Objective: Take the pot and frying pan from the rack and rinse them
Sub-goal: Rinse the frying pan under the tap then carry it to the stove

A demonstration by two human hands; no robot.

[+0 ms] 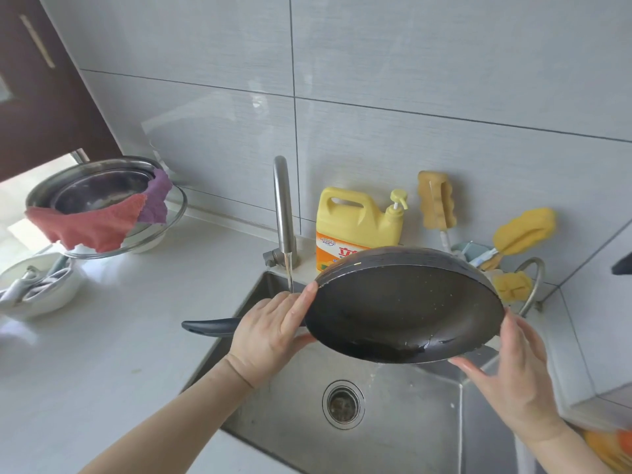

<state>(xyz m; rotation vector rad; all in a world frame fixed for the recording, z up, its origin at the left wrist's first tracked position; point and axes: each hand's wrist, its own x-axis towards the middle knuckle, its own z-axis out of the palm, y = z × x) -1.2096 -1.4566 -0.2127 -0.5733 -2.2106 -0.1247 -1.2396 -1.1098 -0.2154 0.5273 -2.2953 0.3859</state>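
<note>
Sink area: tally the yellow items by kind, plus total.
Detergent bottle: 1
Sponge brushes at the wall, right of the bottle: 3
Total yellow: 4
An orange-yellow blur at the bottom right edge is too cropped to identify and is not counted.

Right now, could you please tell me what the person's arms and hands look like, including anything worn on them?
Both forearms are bare as far as the picture shows: no sleeves in view. The left hand and right hand wear no gloves, and I see no rings, watch or bracelet. The fingernails look short and unpainted.
</note>
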